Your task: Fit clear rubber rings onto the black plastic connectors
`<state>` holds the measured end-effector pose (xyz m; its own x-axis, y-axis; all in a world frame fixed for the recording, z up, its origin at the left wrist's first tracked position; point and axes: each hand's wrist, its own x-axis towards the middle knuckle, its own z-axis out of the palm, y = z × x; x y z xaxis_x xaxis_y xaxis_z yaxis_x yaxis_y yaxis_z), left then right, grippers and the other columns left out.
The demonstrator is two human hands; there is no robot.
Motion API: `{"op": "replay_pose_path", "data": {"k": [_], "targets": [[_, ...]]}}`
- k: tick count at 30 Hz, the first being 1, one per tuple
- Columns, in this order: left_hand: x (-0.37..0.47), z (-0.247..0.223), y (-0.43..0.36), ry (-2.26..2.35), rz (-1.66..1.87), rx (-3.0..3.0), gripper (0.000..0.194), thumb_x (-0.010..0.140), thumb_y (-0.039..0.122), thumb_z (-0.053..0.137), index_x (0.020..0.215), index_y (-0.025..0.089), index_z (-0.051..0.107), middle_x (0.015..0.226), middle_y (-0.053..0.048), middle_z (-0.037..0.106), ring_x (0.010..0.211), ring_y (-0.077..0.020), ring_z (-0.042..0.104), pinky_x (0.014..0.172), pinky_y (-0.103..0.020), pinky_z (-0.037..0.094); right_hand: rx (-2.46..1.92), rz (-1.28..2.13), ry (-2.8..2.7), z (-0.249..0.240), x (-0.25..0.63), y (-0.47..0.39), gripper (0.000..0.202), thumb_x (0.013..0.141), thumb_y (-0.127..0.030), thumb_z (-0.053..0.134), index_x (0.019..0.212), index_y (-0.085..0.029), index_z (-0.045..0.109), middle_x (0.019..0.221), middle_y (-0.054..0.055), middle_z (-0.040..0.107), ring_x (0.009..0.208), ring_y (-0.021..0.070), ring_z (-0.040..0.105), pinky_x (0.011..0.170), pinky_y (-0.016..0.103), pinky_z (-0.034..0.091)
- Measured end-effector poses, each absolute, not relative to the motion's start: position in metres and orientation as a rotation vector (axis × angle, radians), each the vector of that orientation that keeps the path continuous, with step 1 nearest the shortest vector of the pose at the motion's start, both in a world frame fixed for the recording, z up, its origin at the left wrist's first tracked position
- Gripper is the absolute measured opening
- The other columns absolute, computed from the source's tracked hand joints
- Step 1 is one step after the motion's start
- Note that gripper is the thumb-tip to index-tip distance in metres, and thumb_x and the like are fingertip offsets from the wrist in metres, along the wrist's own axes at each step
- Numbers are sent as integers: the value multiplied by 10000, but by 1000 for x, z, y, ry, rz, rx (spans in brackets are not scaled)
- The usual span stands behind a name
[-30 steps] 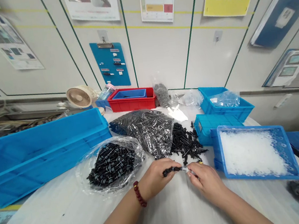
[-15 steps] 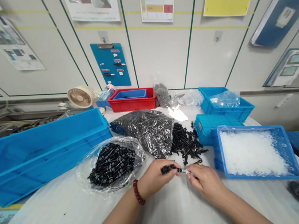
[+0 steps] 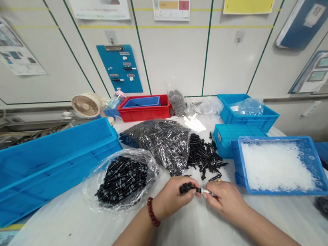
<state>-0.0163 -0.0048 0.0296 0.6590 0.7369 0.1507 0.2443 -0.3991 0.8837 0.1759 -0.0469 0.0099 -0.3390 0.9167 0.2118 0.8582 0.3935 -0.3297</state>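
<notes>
My left hand (image 3: 171, 198), with a dark red bead bracelet at the wrist, is closed around several black ribbed rod-like parts (image 3: 186, 188). One of them points right, towards my right hand (image 3: 226, 198). That hand is pinched on a slim piece with a white end (image 3: 205, 191), which meets the tip of the black part; its rest is hidden by the fingers. Just beyond both hands lies a loose heap of black parts (image 3: 205, 156). To the left, an open clear bag (image 3: 123, 180) holds black parts with pale rings.
A full plastic bag of black parts (image 3: 160, 141) lies mid-table. On the right stands a blue bin of small white rings (image 3: 278, 166), with blue boxes (image 3: 238, 135) behind. A long blue bin (image 3: 49, 166) borders the left; a red tray (image 3: 144, 112) sits at the back.
My hands have come slightly closer together, and less of the white-ended piece shows between them. The black parts in my left hand have shifted a little right. The view has moved slightly.
</notes>
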Motion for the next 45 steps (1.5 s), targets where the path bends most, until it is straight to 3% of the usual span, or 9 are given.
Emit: {"op": "replay_pose_path", "data": {"k": [13,17,19,24,32,39,45], "targets": [[-14,29,-6,795,760,2035,185,762,157,498,857,166,656,800,-29,700,750,-149,626,732,-222,467,-1709,278,-2208,14,173,-47,307,797,-357,471,544,-186,444,529,-13,518,510,107,424,502,244,155],[-16,29,-6,813,785,1931,195,808,238,499,888,151,654,803,-47,698,568,-112,572,585,-207,465,-1740,250,-2155,12,175,-46,283,786,-329,447,543,-187,420,522,-8,509,512,114,429,496,242,157],[-17,30,-6,811,787,1857,219,826,279,491,905,141,642,784,-49,691,469,-83,505,512,-196,439,-1703,239,-2133,11,178,-45,277,786,-327,433,546,-190,415,512,-9,498,506,115,427,496,237,174],[-16,31,-7,797,853,1837,207,831,296,506,859,126,620,605,-12,610,493,-94,512,555,-208,439,-1561,235,-2090,11,181,-46,276,809,-324,400,567,-196,438,504,-15,483,489,111,430,495,225,232],[-16,20,-5,707,993,1780,262,835,372,517,820,129,612,896,-89,632,454,-52,469,546,-226,465,-1444,330,-1854,9,183,-45,174,767,-349,514,754,-196,596,565,-25,559,458,88,469,438,186,333],[-13,22,-9,745,914,1767,196,830,317,524,846,134,591,681,-30,635,486,-83,499,548,-214,444,-1261,440,-1818,10,183,-48,220,747,-309,582,928,-212,662,652,8,648,490,107,534,436,196,412],[-7,20,-11,755,834,1691,187,802,315,542,820,129,556,702,-41,644,470,-77,483,483,-192,402,-1216,408,-1876,8,182,-46,157,772,-202,524,844,-210,664,713,6,681,552,114,577,554,216,455]]}}
